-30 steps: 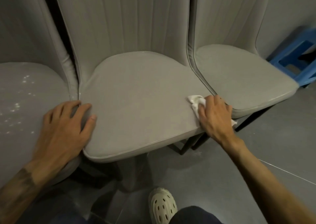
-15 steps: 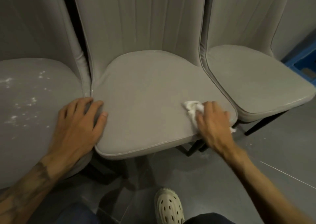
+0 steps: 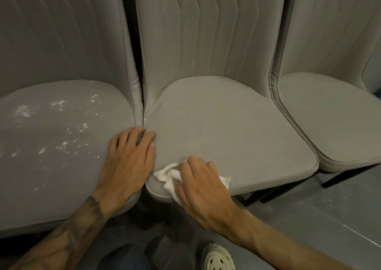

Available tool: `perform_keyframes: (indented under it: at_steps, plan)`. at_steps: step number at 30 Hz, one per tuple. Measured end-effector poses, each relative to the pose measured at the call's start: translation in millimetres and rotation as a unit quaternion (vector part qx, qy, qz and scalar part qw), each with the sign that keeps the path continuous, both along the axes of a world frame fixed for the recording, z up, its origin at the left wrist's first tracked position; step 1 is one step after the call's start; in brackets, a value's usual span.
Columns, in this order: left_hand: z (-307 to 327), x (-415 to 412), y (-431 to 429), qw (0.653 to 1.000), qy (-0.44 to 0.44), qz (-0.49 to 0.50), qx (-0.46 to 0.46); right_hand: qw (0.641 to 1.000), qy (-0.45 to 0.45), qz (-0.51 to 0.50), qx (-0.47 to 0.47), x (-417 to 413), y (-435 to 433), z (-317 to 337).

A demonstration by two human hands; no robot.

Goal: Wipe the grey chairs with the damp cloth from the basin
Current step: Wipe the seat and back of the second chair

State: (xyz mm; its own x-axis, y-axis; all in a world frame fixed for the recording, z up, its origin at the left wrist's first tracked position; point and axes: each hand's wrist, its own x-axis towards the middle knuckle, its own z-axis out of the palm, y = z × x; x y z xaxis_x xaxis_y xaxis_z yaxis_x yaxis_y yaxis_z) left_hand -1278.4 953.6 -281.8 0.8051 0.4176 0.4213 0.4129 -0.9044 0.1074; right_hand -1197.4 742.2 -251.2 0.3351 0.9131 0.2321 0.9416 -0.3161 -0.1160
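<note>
— At the front left corner of the middle chair (image 3: 226, 133), we log the right hand (image 3: 199, 188) curled over the damp cloth (image 3: 166, 174), bunching it and pressing it against the cushion edge. One fold hangs past the front lip.

— And the left hand (image 3: 128, 160)?

— Spread flat and holding nothing. The palm is on the left chair (image 3: 51, 156), with the fingertips at the seam between the two seats.

— What risks do we see?

— Three, all judgement. The cloth is wadded, so little of it meets the fabric and we expect streaks or missed strips. It also sits at the very edge, so an outward stroke could carry it off the lip onto the floor (image 3: 309, 218), where it would pick up grit. And the left seat carries white specks (image 3: 59, 103). The resting palm could drag them across the seam, or a loaded cloth could smear them instead of lifting them.

— How does the cloth look?

— Small, white and crumpled into soft folds, with a corner showing on the far side of the hand. We cannot tell how wet it is. No basin is in view.

— And the chairs?

— Three grey upholstered ones side by side, with channelled backs and piped edges. The middle seat and the right chair (image 3: 329, 121) look free of specks. We judge the left one is not yet wiped.
</note>
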Motion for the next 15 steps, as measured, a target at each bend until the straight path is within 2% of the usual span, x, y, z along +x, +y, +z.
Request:
perform_keyframes:
  at_steps: [3,7,8,12,13,15]
  plan:
    - [4.3,1.1,-3.3,1.0,0.014,-0.004,-0.011,0.998,-0.026,0.055,-0.021,13.3,10.2,11.8]
    - [13.9,0.0,-7.7,1.0,0.021,0.002,-0.019,0.998,0.002,-0.069,-0.015,30.2,2.7,23.4]
    - [16.2,-0.2,-9.0,0.999,0.03,0.001,-0.024,0.998,0.005,-0.058,-0.007,25.3,6.3,23.4]
    - [23.0,1.8,-10.0,0.998,0.051,-0.012,-0.043,0.996,0.034,0.087,0.008,18.4,32.7,22.6]
    - [23.7,2.9,-9.4,0.998,0.051,-0.011,-0.038,0.996,0.036,0.084,0.007,31.3,35.3,22.7]
    - [25.1,9.1,-6.4,0.999,0.039,-0.004,-0.021,1.0,0.019,0.001,0.011,71.3,35.3,22.5]
